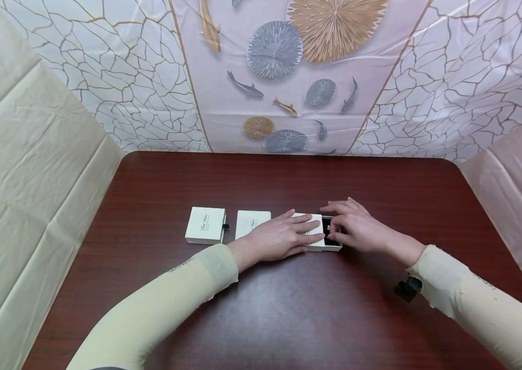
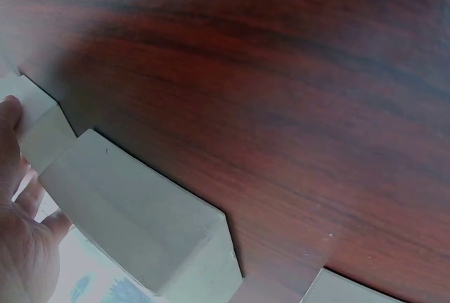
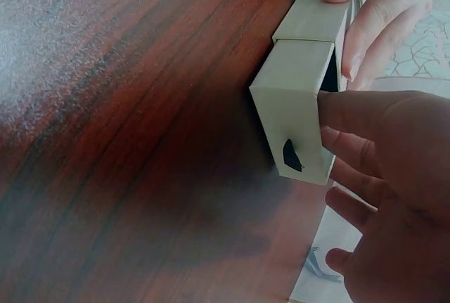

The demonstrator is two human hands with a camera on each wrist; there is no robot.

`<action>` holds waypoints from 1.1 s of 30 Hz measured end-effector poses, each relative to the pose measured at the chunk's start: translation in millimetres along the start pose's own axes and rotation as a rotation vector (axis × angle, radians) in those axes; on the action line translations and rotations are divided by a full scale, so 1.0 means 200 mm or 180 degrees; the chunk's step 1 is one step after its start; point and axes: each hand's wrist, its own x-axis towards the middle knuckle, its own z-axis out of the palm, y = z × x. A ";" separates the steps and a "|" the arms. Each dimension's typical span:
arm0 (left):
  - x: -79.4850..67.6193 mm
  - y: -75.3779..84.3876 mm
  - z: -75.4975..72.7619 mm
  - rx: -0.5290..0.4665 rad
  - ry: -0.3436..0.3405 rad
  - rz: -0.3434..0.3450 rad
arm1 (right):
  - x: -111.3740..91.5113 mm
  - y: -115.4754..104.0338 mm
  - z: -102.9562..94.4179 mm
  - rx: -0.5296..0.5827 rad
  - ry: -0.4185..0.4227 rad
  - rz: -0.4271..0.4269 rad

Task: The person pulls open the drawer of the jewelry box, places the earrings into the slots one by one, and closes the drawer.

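A white drawer-style gift box [image 1: 315, 218] lies partly under my left hand [image 1: 284, 236]. Its fingers stretch across the lid, and in the right wrist view the thumb presses on the side wall. The drawer [image 3: 285, 117] sticks out to the right and shows a black pull tab [image 3: 292, 155] on its end. My right hand [image 1: 358, 226] dips its bent thumb and finger into the drawer, beside a small shiny piece [image 1: 328, 227] on the black lining. The fingertips are partly hidden there, so I cannot tell whether they pinch it.
Two similar white boxes stand to the left in a row, a middle box [image 1: 252, 220] behind my left forearm and a far-left box [image 1: 205, 225] with a black tab. They rest on a dark red wooden table [image 1: 270, 318]. Patterned cloth [image 1: 149, 77] hangs behind.
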 end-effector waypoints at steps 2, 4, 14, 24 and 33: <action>0.00 0.00 0.00 0.0005 0.0003 0.0004 | 0.00 0.00 -0.01 -0.0103 0.0026 -0.0008; 0.00 0.00 0.00 0.0006 0.0002 0.0008 | 0.00 0.00 -0.01 -0.0198 0.0062 -0.0039; 0.00 0.00 0.00 0.0000 0.0022 0.0015 | 0.01 -0.01 -0.02 -0.0463 0.0139 -0.0256; 0.00 0.00 0.00 0.0039 0.0023 0.0025 | 0.03 -0.03 -0.02 -0.0729 0.0140 -0.0285; 0.00 0.00 0.01 0.0020 0.0025 0.0022 | 0.04 -0.04 -0.03 -0.0791 0.0072 -0.0254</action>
